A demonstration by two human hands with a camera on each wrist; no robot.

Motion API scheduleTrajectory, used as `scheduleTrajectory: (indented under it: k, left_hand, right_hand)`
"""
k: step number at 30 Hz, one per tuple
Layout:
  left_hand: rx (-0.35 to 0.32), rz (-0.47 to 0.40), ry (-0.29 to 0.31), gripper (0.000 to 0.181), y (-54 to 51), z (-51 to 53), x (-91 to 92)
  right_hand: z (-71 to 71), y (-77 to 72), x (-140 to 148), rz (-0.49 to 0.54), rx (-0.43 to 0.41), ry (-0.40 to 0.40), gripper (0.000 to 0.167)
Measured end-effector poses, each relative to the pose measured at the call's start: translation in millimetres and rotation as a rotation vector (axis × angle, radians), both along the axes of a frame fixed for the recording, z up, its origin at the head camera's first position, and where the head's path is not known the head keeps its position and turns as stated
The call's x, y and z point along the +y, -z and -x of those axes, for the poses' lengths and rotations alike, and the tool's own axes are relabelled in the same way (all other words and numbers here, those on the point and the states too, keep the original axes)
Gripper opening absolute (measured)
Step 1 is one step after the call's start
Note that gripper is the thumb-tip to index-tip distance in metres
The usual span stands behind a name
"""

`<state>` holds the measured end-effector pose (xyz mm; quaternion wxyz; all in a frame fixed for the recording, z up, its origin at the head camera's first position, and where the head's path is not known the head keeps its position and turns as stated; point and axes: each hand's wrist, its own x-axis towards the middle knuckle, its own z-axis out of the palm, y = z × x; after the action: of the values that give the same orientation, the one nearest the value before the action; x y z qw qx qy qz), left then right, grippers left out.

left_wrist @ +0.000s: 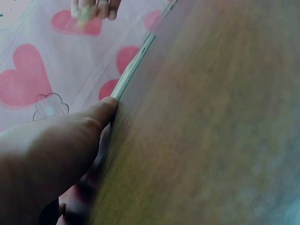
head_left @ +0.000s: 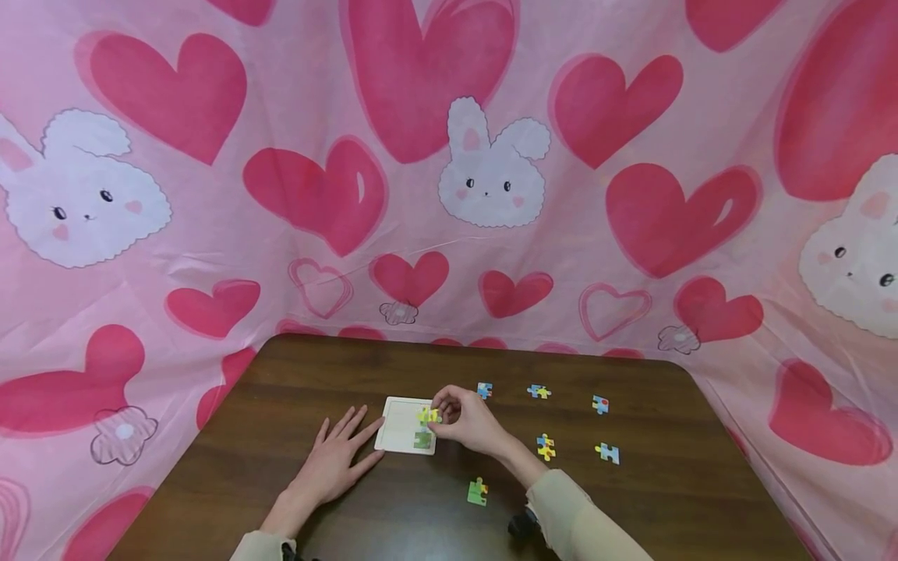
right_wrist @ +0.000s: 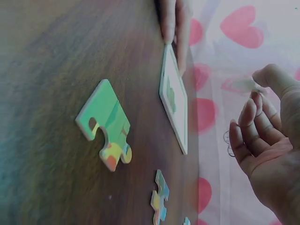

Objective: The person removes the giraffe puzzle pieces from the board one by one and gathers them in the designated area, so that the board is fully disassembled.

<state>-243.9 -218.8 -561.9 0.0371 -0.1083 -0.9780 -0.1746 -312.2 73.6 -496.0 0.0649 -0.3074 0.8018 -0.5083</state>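
A small white puzzle tray [head_left: 396,425] lies on the table, with a green puzzle piece [head_left: 422,441] in its near right corner. My left hand [head_left: 337,458] rests with fingers spread at the tray's left side; in the left wrist view its thumb [left_wrist: 96,115] touches the tray's edge. Between thumb and fingertips, my right hand [head_left: 471,425] pinches a yellow-green puzzle piece [head_left: 427,415] above the tray's right part. That piece is blurred in the right wrist view, where the right hand [right_wrist: 267,126] is raised off the table.
Right of the tray lie several loose pieces: a green one [head_left: 478,492] nearest, yellow-blue ones [head_left: 546,447] [head_left: 539,391], and blue ones [head_left: 609,453] [head_left: 600,403] [head_left: 485,390]. The dark wooden table [head_left: 316,374] meets a pink heart-patterned cloth [head_left: 421,234] behind.
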Motion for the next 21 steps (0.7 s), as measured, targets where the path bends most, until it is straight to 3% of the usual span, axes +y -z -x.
scheduleTrajectory:
  k: [4,8,15,18,21]
  left_hand:
    - [0.002,-0.003,0.007,0.065,-1.1,-0.2,-0.6]
    - [0.005,-0.004,0.008,0.066,-0.6,-0.5,-1.2]
    - [0.021,-0.019,0.002,0.064,-0.4,-0.2,0.1]
    - [0.013,-0.013,0.002,0.064,-0.9,-0.5,0.3]
    - [0.014,-0.013,0.004,0.064,-2.1,-1.0,0.6]
  right_hand:
    - [-4.5,1.5,11,0.029,-0.017,-0.014,0.018]
    - [-6.6,8.5,21,-0.008,-0.004,-0.025,0.012]
    - [-8.0,16.1,39,-0.087,0.021,-0.068,0.025]
    - [-6.4,21.0,46,-0.145,0.084,-0.125,0.031]
    - [4.4,45.0,52,-0.201,0.225,-0.172,0.032]
